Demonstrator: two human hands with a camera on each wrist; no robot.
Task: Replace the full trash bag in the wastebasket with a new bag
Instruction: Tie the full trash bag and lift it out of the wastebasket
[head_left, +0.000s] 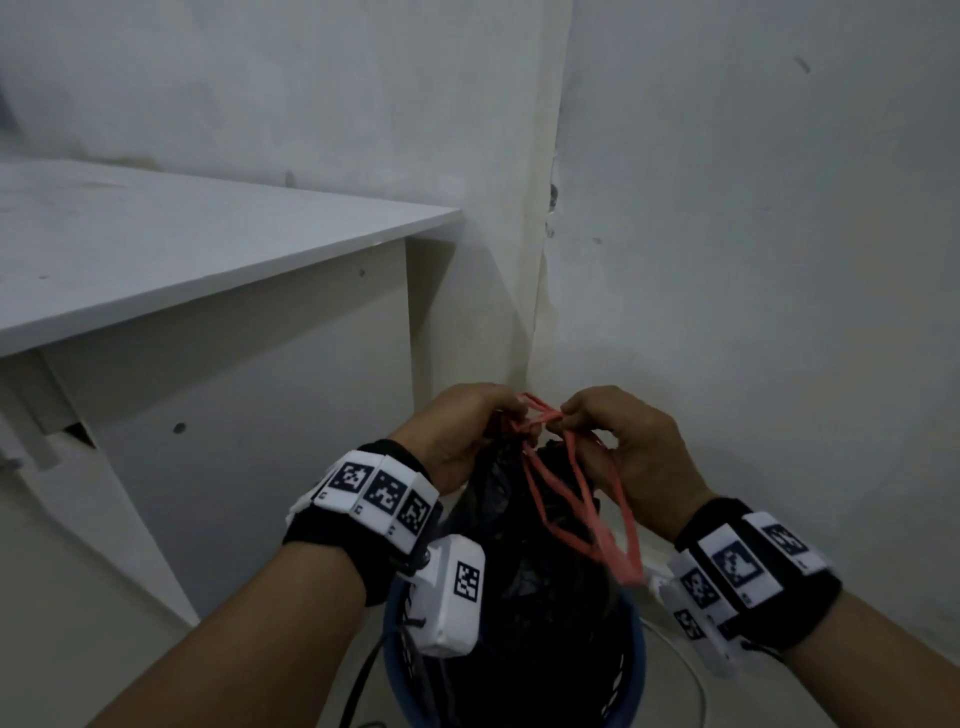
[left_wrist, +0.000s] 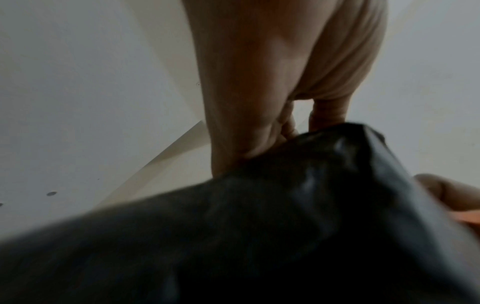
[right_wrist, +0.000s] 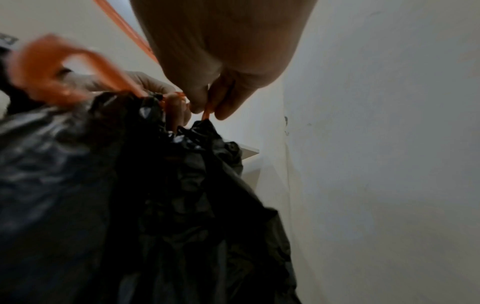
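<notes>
A full black trash bag (head_left: 524, 561) stands in a blue wastebasket (head_left: 636, 654) in the room's corner. Its gathered neck rises between my hands. Red drawstrings (head_left: 563, 499) run from the neck and hang in loops toward me. My left hand (head_left: 506, 410) pinches the strings at the neck. My right hand (head_left: 569, 415) pinches them just beside it, knuckles nearly touching. In the right wrist view the thumb and finger of the right hand (right_wrist: 207, 113) nip a red string (right_wrist: 206, 112) above the black bag (right_wrist: 155, 195). The left wrist view shows the left hand (left_wrist: 298, 127) against the bag (left_wrist: 259, 226).
A white desk (head_left: 156, 260) with a side panel (head_left: 260, 415) stands to the left of the basket. White walls meet in a corner (head_left: 540, 291) right behind it. A cable (head_left: 696, 680) lies on the floor at the right.
</notes>
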